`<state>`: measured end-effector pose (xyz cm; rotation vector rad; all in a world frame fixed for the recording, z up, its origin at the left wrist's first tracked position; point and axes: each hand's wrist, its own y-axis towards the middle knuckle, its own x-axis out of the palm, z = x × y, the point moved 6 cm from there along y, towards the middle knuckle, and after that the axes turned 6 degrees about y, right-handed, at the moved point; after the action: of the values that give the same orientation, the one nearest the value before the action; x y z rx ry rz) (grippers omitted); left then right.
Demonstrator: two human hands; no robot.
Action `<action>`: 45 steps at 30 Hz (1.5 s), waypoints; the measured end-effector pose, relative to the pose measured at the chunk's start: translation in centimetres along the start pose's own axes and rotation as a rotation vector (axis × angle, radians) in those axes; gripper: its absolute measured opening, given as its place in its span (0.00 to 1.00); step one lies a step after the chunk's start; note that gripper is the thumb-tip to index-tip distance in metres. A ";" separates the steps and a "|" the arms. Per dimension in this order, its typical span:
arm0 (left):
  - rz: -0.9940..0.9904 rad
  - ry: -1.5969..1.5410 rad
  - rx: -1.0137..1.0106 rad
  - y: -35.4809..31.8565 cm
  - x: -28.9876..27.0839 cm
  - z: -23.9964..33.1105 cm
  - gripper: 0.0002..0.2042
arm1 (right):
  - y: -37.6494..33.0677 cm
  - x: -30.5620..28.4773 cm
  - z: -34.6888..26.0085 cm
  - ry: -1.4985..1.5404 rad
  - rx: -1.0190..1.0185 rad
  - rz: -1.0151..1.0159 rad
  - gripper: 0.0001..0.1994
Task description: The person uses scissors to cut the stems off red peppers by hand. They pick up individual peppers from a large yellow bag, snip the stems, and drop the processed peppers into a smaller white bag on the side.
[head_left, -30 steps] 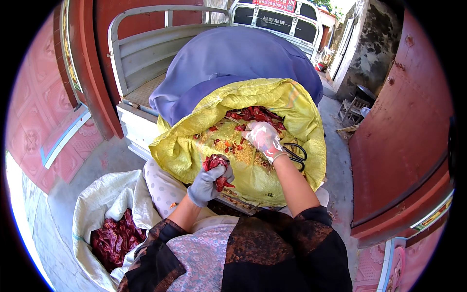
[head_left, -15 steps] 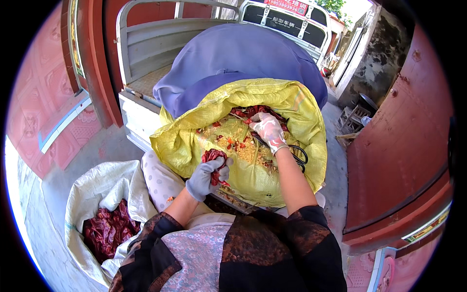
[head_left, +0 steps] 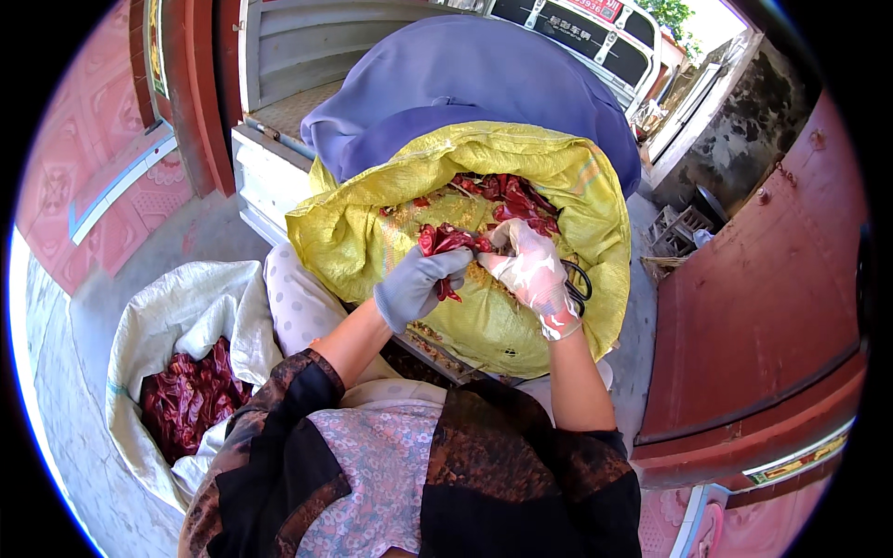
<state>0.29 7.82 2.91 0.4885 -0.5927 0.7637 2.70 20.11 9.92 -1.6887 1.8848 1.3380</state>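
My grey-gloved left hand [head_left: 420, 286] grips dried red chillies [head_left: 441, 240] above the yellow woven sack [head_left: 470, 339], their long axis roughly sideways, pointing at my right hand [head_left: 490, 249]; whether its fingertips pinch, I can't tell. It partly hides black loop handles [head_left: 579, 284]. A red sign [head_left: 600, 7] bears white lettering.

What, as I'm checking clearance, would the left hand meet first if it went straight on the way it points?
Probably the right hand, at the red peppers the left hand grips; depth is unclear.
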 end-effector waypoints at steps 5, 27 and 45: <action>-0.053 -0.014 -0.081 0.5 0.4 -1.1 0.06 | -0.4 0.2 0.2 0.165 0.025 0.048 0.14; -0.118 -0.148 0.032 1.6 1.0 -2.4 0.12 | -0.9 1.7 0.1 0.714 0.367 0.070 0.05; 0.063 -0.384 -0.215 2.4 -2.7 -5.4 0.05 | -1.1 -2.8 5.3 0.445 0.370 0.137 0.11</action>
<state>-1.33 11.26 -2.37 0.4204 -1.0405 0.6598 2.53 26.10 8.67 -1.7825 2.3468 0.6188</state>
